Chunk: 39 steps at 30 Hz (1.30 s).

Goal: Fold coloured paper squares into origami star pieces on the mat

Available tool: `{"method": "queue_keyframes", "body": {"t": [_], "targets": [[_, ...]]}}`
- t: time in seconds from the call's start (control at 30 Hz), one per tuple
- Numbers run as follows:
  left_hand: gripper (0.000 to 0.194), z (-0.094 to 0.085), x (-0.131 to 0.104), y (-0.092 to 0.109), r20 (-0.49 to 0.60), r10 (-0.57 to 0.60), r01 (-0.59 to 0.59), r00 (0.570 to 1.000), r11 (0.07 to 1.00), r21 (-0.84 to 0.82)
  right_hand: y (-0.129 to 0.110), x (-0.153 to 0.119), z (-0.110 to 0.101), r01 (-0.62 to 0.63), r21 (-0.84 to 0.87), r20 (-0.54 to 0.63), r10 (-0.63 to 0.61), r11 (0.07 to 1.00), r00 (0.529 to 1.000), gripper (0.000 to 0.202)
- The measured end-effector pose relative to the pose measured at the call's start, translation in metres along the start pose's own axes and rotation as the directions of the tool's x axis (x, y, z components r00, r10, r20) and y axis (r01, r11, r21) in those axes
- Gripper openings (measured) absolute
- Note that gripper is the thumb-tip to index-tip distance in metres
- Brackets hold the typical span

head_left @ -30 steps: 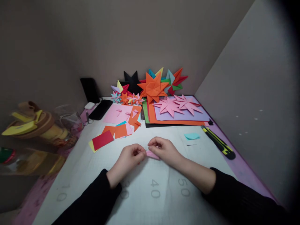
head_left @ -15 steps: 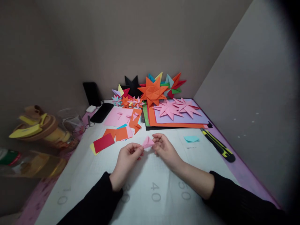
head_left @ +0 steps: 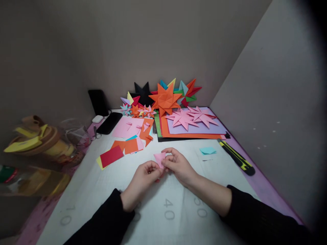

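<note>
Between my hands, over the white mat (head_left: 150, 217), is a small folded piece of pink paper (head_left: 159, 158), its wide end upward and its narrow end down. The fingertips of my left hand (head_left: 146, 175) pinch its lower end. My right hand (head_left: 178, 166) grips its right side between thumb and fingers. A folded piece of light blue paper (head_left: 207, 150) lies on the mat to the right of my right hand. Red paper (head_left: 111, 157) and orange paper (head_left: 130, 146) lie to the left, beyond my left hand.
Folded pink stars (head_left: 182, 118) rest on a stack of coloured paper, with an orange star (head_left: 165, 99) behind. A utility knife (head_left: 237, 158) lies on the right. Phones (head_left: 109, 123), scissors (head_left: 95, 133), a bottle (head_left: 35, 180) and a lidded cup (head_left: 55, 144) are on the left.
The pink paper has turned so that its point faces down and its wide edge up. My left hand has moved slightly down and right, and my right hand has shifted onto the paper's side.
</note>
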<state>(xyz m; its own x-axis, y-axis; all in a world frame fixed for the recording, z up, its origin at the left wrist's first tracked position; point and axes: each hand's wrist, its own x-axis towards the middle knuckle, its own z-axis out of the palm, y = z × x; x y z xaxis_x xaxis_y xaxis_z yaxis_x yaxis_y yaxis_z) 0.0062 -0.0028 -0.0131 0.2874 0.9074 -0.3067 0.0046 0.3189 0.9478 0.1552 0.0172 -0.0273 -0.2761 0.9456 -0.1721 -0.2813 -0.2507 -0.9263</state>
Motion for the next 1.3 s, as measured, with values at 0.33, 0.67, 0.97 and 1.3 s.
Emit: {"method": "queue_keyframes", "body": {"t": [0.33, 0.67, 0.97, 1.3], "targets": [[0.018, -0.006, 0.002, 0.0, -0.095, 0.078, -0.064, 0.992, 0.988, 0.14, 0.004, -0.001, 0.002, 0.02, -0.161, -0.031, -0.025, 0.987, 0.999, 0.024], [0.011, -0.024, 0.007, 0.003, -0.041, 0.201, -0.171, 0.979, 0.909, 0.38, 0.001, -0.004, -0.009, 0.159, -0.608, 0.075, -0.144, 0.778, 0.987, 0.015], [0.017, -0.038, 0.022, 0.011, 0.199, 0.243, -0.313, 0.949, 0.693, 0.65, -0.003, 0.004, -0.025, 0.648, -0.749, 0.619, -0.204, 0.136, 0.758, 0.037], [0.013, -0.039, 0.017, 0.013, 0.26, 0.299, -0.377, 0.918, 0.456, 0.806, -0.002, 0.003, -0.035, 0.738, -0.673, 0.726, -0.15, 0.046, 0.671, 0.031]]}}
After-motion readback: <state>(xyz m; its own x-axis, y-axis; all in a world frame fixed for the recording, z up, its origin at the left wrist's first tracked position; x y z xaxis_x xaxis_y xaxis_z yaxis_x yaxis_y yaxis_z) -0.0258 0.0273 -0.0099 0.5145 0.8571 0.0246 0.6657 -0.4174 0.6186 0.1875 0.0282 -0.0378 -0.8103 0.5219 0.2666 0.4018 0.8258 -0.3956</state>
